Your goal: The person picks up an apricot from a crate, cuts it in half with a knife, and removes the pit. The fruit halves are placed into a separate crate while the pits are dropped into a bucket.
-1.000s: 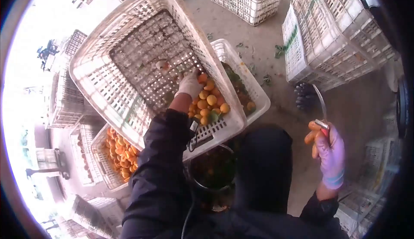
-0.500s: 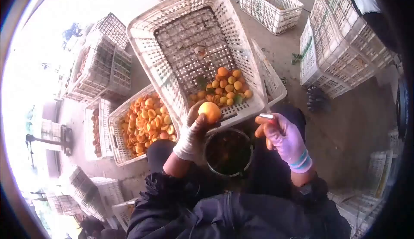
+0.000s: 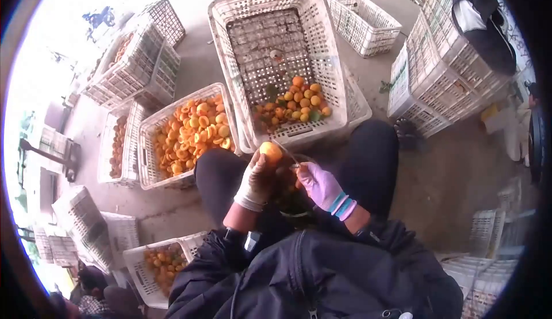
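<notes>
My left hand (image 3: 256, 182), in a whitish glove with bare-looking fingertips, grips a whole orange apricot (image 3: 270, 151) just in front of the big white crate (image 3: 338, 60). In my right hand (image 3: 323, 188), gloved in pale purple with a teal cuff band, is a small knife (image 3: 286, 153); its thin blade reaches to the apricot's right side. Below both hands, between my knees, a dark bucket (image 3: 294, 203) is largely covered by them. Whole apricots (image 3: 299, 101) and a few leaves lie in the near end of the tilted big crate.
Left of the big crate, another crate (image 3: 145, 169) is full of apricot halves (image 3: 192, 129). A crate of fruit (image 3: 164, 264) stands at lower left, near a person (image 3: 95, 290). Stacked crates rise at left (image 3: 135, 60) and right (image 3: 440, 83), the latter with dark clothing (image 3: 486, 25) on top.
My right hand has moved left and brought the knife blade up to the apricot. The left hand still holds the fruit. The camera view has shifted, showing more at lower left.
</notes>
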